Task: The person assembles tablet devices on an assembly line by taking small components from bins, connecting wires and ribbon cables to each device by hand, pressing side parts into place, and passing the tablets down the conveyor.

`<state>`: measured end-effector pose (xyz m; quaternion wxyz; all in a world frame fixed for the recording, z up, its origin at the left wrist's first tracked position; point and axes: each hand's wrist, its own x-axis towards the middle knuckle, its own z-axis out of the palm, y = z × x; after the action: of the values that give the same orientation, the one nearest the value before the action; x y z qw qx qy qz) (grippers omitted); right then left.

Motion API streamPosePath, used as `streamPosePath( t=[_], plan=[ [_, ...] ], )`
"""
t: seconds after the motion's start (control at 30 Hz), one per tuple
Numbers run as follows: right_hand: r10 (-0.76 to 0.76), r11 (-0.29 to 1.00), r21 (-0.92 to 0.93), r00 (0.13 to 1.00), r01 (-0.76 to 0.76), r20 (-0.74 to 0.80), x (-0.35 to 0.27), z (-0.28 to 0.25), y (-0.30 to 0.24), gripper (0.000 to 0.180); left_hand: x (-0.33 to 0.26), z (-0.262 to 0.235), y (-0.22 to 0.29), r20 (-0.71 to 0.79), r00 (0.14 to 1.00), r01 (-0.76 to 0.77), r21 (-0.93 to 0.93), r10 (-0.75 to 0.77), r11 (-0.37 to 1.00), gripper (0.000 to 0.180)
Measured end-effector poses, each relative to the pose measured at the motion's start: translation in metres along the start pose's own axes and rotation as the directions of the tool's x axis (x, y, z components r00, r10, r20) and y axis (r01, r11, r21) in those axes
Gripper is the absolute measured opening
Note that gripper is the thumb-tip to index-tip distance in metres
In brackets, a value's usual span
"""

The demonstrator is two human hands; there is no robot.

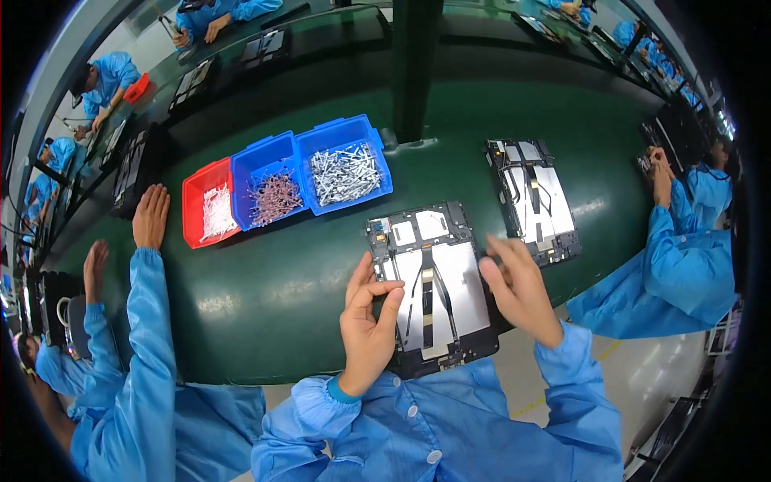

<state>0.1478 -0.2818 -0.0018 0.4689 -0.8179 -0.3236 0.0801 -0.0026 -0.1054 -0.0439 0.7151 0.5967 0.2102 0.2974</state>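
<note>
Head view: my left hand (pixel 368 315) rests on the left edge of the opened tablet chassis (pixel 432 285), thumb and forefinger pressed together as if nipping something small at that edge; what lies between them is too small to tell. My right hand (pixel 520 291) hovers at the chassis's right edge, fingers loosely curled, touching or nearly touching the frame; I cannot tell whether it grips anything. The chassis lies face down at the near edge of the green bench mat (pixel 273 289), directly in front of me. In my judgement the work is part done: silver shielding plates and dark flat cables are laid on the chassis, yet the back is uncovered, so closing remains. A second opened chassis (pixel 534 199) lies beyond and to the right of mine, in like condition. Beyond and to the left of my chassis stand three bins in a row: a red bin (pixel 207 210) with white parts, a blue bin (pixel 271 191) with pinkish parts, another blue bin (pixel 347 173) with silver parts. A dark post (pixel 415 68) rises behind them. Co-workers in blue smocks (pixel 683 273) sit either side; one neighbour's hand (pixel 150 215) lies flat on the mat left of the red bin. More benches stand beyond.
</note>
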Motion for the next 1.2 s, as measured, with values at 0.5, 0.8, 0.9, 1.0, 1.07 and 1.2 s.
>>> streamPosePath(
  t=[0.5, 0.8, 0.9, 1.0, 1.07, 1.2],
  plan=[
    [-0.183, 0.983, 0.008, 0.979, 0.183, 0.089, 0.035, 0.017, -0.045, 0.046, 0.017, -0.032, 0.035, -0.02, 0.998, -0.052, 0.076, 0.054, 0.996, 0.012],
    [-0.309, 0.916, 0.346, 0.905, 0.201, 0.293, 0.035, 0.067, -0.06, 0.021, 0.014, -0.031, 0.037, 0.002, 0.983, -0.174, 0.321, 0.183, 0.931, 0.009],
    [-0.353, 0.899, 0.344, 0.914, 0.272, 0.199, 0.034, 0.072, -0.06, 0.017, 0.014, -0.032, 0.04, 0.046, 0.947, -0.291, 0.54, 0.318, 0.79, 0.013],
    [-0.374, 0.899, 0.308, 0.913, 0.313, 0.165, 0.035, 0.072, -0.064, 0.017, 0.014, -0.032, 0.044, 0.139, 0.891, -0.399, 0.695, 0.432, 0.598, 0.018],
    [-0.381, 0.902, 0.285, 0.908, 0.324, 0.173, 0.035, 0.074, -0.063, 0.017, 0.014, -0.033, 0.047, 0.19, 0.874, -0.421, 0.755, 0.447, 0.503, 0.019],
    [-0.426, 0.891, 0.243, 0.892, 0.384, 0.151, 0.042, 0.085, -0.05, 0.014, 0.021, -0.037, 0.045, 0.282, 0.852, -0.465, 0.795, 0.441, 0.39, 0.031]
  ],
)
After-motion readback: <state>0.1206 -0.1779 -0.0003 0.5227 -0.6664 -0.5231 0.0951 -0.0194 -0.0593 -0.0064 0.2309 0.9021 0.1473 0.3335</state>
